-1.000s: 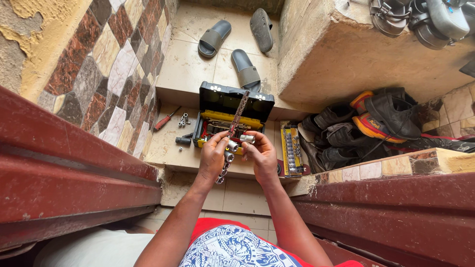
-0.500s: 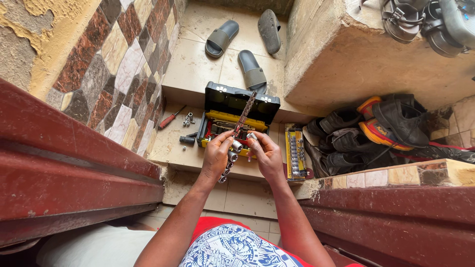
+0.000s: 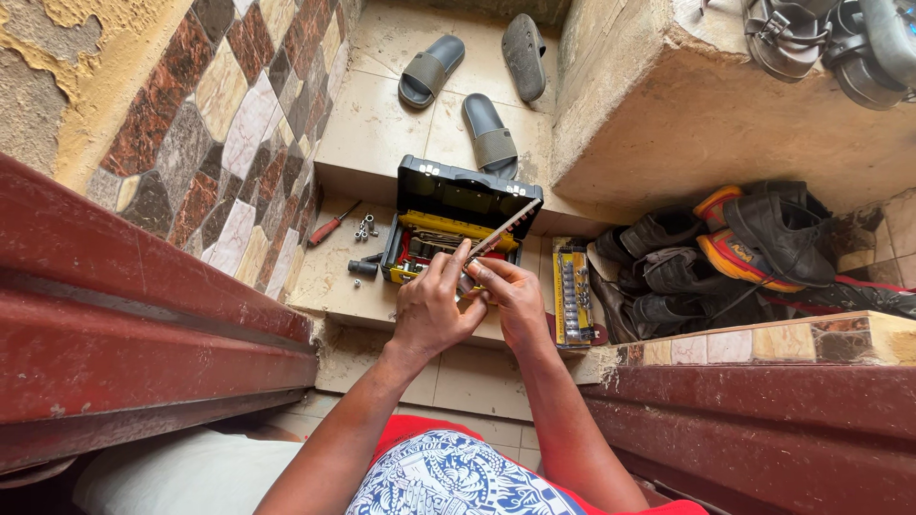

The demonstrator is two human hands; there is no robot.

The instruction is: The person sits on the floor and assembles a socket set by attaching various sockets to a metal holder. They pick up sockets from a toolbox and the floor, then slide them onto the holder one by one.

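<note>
Hands meet just above an open toolbox [image 3: 458, 215] on a tiled step. My left hand [image 3: 431, 307] and right hand [image 3: 515, 300] are both clenched around the lower end of a long, thin metal tool [image 3: 496, 232], which slants up and to the right over the box's raised black lid. I cannot tell what small part sits between the fingers.

I judge the main risk to be a slip: a small piece could drop among the tools in the yellow tray or roll off the edge of the step [image 3: 334, 286]. The tool's free end also hangs close to the lid and could knock it.

Left of the box lie a red-handled screwdriver [image 3: 334, 227] and a few loose sockets [image 3: 364, 226]. Right of my hands, a rack of sockets [image 3: 572, 291] lies beside a heap of dark shoes [image 3: 706, 253]. Three grey sandals [image 3: 489, 133] lie well beyond the box.
</note>
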